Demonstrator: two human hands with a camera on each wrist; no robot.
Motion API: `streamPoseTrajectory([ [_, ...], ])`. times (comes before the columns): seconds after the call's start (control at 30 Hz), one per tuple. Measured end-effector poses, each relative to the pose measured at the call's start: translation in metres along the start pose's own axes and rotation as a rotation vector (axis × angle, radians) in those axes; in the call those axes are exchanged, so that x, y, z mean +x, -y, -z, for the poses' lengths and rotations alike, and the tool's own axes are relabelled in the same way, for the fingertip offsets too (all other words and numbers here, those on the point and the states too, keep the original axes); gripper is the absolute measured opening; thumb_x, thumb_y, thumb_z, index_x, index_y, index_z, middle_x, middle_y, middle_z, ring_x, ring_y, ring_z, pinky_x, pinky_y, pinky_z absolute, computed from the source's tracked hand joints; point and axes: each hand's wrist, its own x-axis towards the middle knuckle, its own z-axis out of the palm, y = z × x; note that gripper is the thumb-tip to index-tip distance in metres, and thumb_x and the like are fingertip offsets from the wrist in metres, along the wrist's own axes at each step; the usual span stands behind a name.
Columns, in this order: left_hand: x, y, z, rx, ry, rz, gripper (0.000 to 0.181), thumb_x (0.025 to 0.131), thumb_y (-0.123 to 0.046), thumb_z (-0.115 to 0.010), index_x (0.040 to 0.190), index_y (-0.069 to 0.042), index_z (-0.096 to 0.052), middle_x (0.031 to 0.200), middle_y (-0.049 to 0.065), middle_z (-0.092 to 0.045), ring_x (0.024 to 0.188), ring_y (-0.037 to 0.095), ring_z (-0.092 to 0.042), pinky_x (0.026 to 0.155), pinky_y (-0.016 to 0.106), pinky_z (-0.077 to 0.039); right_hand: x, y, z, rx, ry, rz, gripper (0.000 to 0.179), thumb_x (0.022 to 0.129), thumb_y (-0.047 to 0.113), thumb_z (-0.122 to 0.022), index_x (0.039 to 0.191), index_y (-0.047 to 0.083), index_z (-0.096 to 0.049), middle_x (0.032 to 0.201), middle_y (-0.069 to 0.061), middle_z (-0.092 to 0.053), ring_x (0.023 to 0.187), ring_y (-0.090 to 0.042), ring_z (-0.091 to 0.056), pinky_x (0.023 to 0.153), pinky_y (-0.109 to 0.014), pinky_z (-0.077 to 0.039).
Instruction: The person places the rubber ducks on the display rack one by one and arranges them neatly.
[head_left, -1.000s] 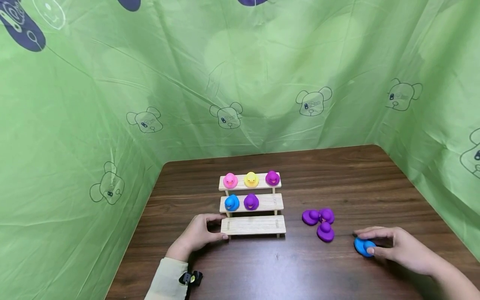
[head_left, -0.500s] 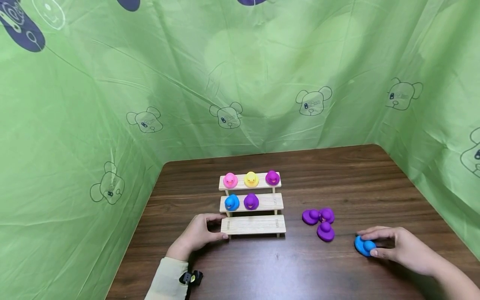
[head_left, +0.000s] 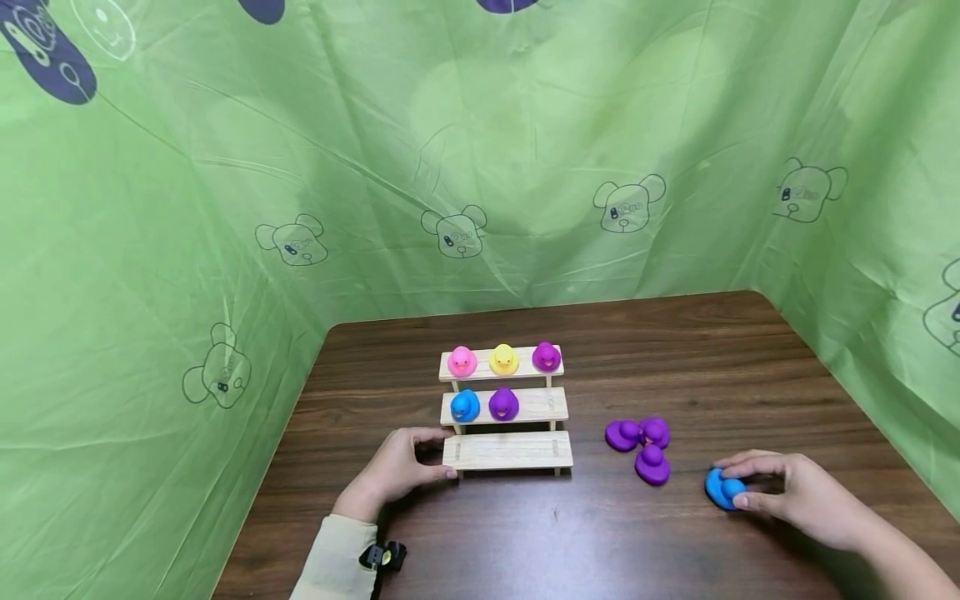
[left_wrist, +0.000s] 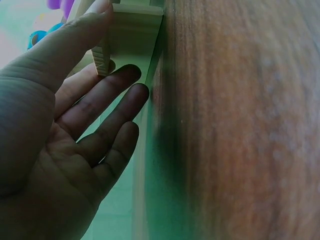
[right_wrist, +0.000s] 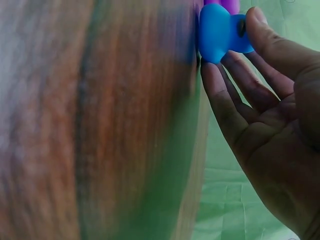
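My left hand (head_left: 397, 468) grips the left end of the lowest step of a three-tier wooden stand (head_left: 507, 451), thumb at its front edge; the left wrist view shows the other fingers loosely spread below the index finger. At the right, my right hand (head_left: 798, 498) holds a blue rubber duck (head_left: 722, 489) between thumb and fingers, at or close to the tabletop. In the right wrist view, the thumb touches the head of the blue duck (right_wrist: 215, 34). Several purple rubber ducks (head_left: 652, 465) lie between the stand and my right hand.
On the top tier sit a pink duck (head_left: 462, 362), a yellow duck (head_left: 503, 360) and a purple duck (head_left: 547, 358). The middle tier bears a blue duck (head_left: 465, 406) and a purple duck (head_left: 503, 405). Green printed cloth (head_left: 525, 167) surrounds the dark wooden table (head_left: 480, 533).
My right hand has shifted the blue duck very slightly to the left. The left hand and the stand have stayed in place.
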Motion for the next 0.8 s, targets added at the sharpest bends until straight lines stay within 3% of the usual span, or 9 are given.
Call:
streamPoseTrajectory([
  [0.47, 0.0006, 0.0001, -0.0002, -0.024, 0.006, 0.003, 0.051, 0.076, -0.032, -0.097, 0.121, -0.022, -0.077, 0.112, -0.015, -0.075, 0.108, 0.007, -0.067, 0.098, 0.034, -0.055, 0.0006, 0.0035, 0.0011, 0.063, 0.028, -0.02, 0.028, 0.091, 0.008, -0.081, 0.119, 0.01, -0.076, 0.126, -0.007, -0.073, 0.104, -0.005, -0.07, 0.069, -0.027, -0.06],
  [0.8, 0.0002, -0.0005, -0.0001, -0.013, 0.01, 0.01, 0.051, 0.076, -0.033, -0.097, 0.121, -0.022, -0.077, 0.113, -0.015, -0.075, 0.109, 0.008, -0.067, 0.098, 0.034, -0.055, 0.0011, 0.0059, 0.0007, 0.06, 0.006, -0.016, 0.03, 0.09, 0.007, -0.082, 0.12, 0.01, -0.076, 0.125, -0.008, -0.073, 0.099, -0.009, -0.073, 0.072, -0.025, -0.061],
])
